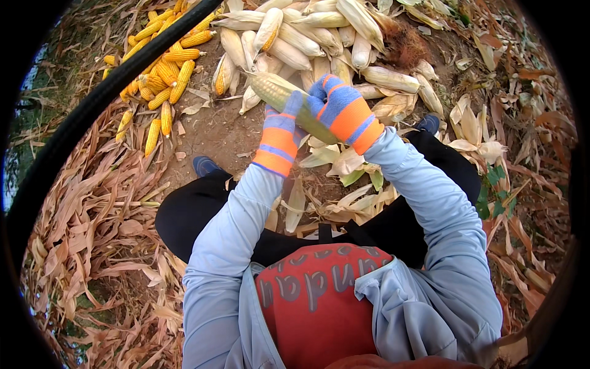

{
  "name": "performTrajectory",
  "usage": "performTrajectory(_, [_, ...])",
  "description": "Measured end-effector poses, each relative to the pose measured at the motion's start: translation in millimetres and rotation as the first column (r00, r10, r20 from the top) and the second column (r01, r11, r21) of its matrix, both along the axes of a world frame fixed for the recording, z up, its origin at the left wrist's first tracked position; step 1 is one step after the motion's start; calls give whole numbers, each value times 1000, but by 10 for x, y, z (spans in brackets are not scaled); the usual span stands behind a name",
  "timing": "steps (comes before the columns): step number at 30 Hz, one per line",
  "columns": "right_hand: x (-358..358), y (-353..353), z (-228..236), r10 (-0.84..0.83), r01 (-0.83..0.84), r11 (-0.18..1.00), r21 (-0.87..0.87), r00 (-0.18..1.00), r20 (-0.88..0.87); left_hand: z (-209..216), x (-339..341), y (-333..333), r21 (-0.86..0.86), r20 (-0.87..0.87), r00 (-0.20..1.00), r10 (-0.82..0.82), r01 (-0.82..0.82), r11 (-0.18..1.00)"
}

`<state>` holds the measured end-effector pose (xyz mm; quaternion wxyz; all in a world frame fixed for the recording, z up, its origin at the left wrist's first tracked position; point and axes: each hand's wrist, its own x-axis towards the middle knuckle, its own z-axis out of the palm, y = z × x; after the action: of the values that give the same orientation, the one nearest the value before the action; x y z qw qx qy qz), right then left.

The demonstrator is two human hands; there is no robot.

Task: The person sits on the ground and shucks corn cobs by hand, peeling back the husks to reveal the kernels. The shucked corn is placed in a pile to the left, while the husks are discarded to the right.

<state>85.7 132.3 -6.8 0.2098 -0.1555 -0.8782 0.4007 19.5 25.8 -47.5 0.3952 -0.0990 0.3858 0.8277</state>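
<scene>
An ear of corn, wrapped in pale green-yellow husk, is held at a slant in front of me. Its tip points up and to the left. My left hand, in an orange and blue striped glove, grips it from the left side. On the other side my right hand, gloved the same way, has its fingers closed on the husk. Both hands are just short of a heap of unhusked corn ears. The fingertips behind the ear are partly hidden.
Bare yellow corn cobs lie piled at the far left. Peeled husks are scattered between my legs, and dry leaves cover the ground on both sides. A dark curved strap or cable crosses the left of the view.
</scene>
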Motion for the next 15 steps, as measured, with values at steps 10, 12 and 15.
performTrajectory(10, [-13,513,-88,-138,136,990,42,989,48,-124,-12,-63,-317,-386,916,-109,-20,948])
performTrajectory(12, [9,611,-17,-116,140,974,-180,984,139,-14,-1,-67,-324,-399,908,-132,-4,946])
performTrajectory(15, [27,463,108,58,-27,973,-228,989,133,53,12,-72,-370,-475,861,-180,-9,929])
